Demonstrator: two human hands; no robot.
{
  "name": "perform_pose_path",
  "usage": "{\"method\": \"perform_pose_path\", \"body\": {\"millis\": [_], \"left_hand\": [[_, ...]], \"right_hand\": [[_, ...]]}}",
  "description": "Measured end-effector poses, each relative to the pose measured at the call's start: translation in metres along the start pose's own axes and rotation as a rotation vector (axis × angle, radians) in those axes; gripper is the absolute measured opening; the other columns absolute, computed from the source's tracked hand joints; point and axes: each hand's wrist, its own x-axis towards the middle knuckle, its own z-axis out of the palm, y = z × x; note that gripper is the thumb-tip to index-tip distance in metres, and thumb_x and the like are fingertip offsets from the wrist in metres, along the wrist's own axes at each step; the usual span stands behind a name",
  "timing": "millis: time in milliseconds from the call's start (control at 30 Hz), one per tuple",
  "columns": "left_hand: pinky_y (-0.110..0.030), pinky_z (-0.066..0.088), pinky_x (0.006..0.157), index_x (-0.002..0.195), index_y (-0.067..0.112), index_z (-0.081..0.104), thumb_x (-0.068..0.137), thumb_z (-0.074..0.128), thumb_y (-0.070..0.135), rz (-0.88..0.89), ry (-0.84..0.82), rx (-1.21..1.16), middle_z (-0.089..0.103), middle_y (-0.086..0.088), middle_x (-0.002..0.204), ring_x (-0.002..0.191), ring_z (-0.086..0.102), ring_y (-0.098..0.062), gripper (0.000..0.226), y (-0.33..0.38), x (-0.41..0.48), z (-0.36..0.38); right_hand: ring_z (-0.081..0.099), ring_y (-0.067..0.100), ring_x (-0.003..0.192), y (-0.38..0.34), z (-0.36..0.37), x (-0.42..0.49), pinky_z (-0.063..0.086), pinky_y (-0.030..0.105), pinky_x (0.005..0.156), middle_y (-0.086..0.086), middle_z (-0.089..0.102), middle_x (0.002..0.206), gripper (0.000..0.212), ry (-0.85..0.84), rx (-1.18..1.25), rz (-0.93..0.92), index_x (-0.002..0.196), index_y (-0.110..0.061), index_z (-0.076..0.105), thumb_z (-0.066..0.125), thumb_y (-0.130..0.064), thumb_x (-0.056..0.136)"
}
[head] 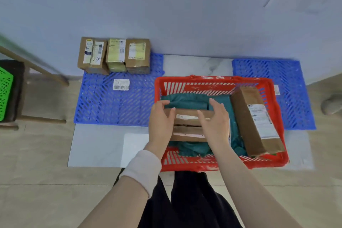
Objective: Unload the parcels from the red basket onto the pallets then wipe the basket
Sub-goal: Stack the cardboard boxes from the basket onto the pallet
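Note:
The red basket (218,81) stands on the floor between two blue pallets. Inside lie a teal cloth (187,101), a long brown parcel (256,120) leaning along the right side, and small brown parcels (187,116) stacked in the middle. My left hand (161,122) grips the left end of the top small parcel. My right hand (216,124) holds its right end with fingers spread over the top. Several brown parcels (114,55) stand in a row at the back of the left blue pallet (111,105).
The right blue pallet (288,79) lies behind the basket's right side. A loose barcode label (121,84) lies on the left pallet. A chair with a green basket (5,94) stands at far left. A white wall is behind, with paper sheets on it.

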Motion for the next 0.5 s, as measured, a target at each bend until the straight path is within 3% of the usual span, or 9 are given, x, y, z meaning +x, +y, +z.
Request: {"method": "perform_pose_path", "body": {"millis": [133,333,500], "left_hand": [[-0.024,0.04,0.093,0.117,0.012,0.053,0.086,0.06,0.016,-0.076,-0.014,0.109,0.056,-0.006,0.12,0.109,0.052,-0.017,0.032,-0.009,-0.027,0.038],[-0.034,0.03,0.108,0.132,0.008,0.039,0.085,0.063,0.02,-0.256,-0.016,0.176,0.039,-0.013,0.14,0.131,0.035,-0.025,0.055,-0.021,-0.036,0.064],[-0.038,0.03,0.108,0.137,0.007,0.032,0.084,0.065,0.022,-0.345,0.027,0.23,0.037,-0.017,0.139,0.131,0.031,-0.028,0.064,-0.043,-0.017,0.083]], "right_hand": [[0.025,0.019,0.139,0.056,-0.029,0.009,0.027,0.041,0.111,0.0,0.035,0.148,0.066,-0.093,0.007,0.099,0.14,-0.025,0.032,0.063,-0.039,0.084],[0.036,0.021,0.134,0.101,-0.024,0.025,0.03,0.04,0.109,0.001,0.038,0.146,0.073,-0.292,0.094,0.27,0.142,-0.021,0.031,0.067,-0.04,0.08],[0.042,0.022,0.129,0.122,0.007,0.048,0.035,0.04,0.106,0.003,0.044,0.142,0.067,-0.376,0.103,0.299,0.137,-0.019,0.038,0.067,-0.038,0.08]]}}
